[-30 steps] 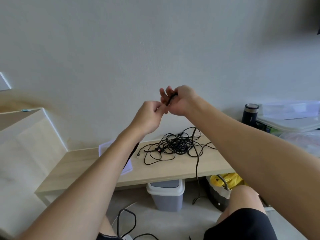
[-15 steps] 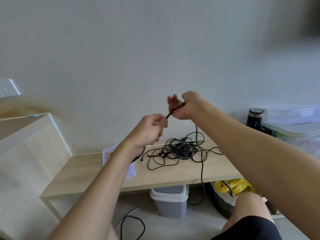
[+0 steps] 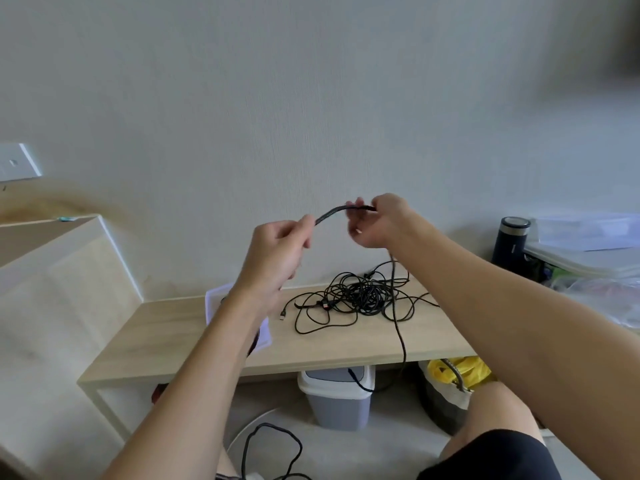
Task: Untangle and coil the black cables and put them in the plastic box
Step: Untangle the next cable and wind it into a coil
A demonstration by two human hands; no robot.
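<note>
Both hands are raised above the wooden bench (image 3: 346, 344) with a black cable (image 3: 334, 212) stretched between them. My left hand (image 3: 277, 251) pinches one end of that span. My right hand (image 3: 377, 220) grips the other end, and the cable drops from it past the bench edge toward the floor. A tangle of black cables (image 3: 360, 296) lies on the bench below my right hand. The shallow plastic box (image 3: 213, 303) sits on the bench at the left, mostly hidden behind my left forearm.
Under the bench stand a grey bin (image 3: 337, 393) and a bag with yellow contents (image 3: 457, 372). A dark flask (image 3: 509, 244) and stacked clear plastic containers (image 3: 588, 244) sit at the right. Another black cable (image 3: 270, 448) loops on the floor. My knee (image 3: 495, 407) is bottom right.
My hands have moved apart and lowered, drawing out a longer span of cable between them. The view has tilted down, showing more of the bench and floor.
</note>
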